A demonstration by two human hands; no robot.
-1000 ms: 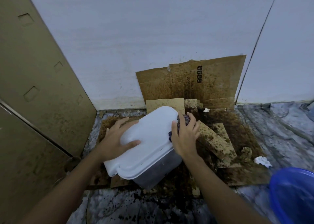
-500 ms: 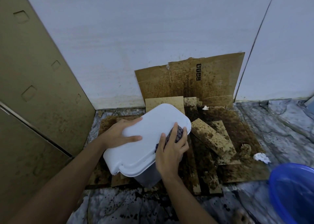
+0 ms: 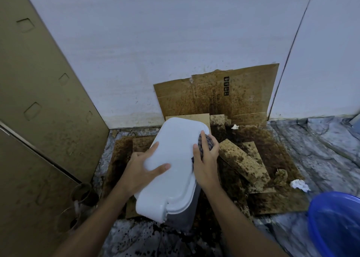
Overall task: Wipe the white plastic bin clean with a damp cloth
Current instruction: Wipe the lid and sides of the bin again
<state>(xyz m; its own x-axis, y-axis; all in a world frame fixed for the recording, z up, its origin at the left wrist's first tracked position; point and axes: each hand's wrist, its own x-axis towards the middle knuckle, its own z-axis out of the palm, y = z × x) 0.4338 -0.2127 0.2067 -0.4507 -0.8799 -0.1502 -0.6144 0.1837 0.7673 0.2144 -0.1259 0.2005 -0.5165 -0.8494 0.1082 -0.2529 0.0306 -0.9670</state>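
Stained cardboard on the floor carries the bin. Left hand grips its left edge, thumb on top; right hand clutches the cloth against its right edge.

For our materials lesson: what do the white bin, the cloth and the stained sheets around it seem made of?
White bin: likely plastic; smooth, faintly glossy, moulded rounded rim. Cloth: woven fabric, fibre unclear; dark checked weave, bunches softly. Sheets: cardboard; matte brown, creased flaps, printed symbols, soaked stains.
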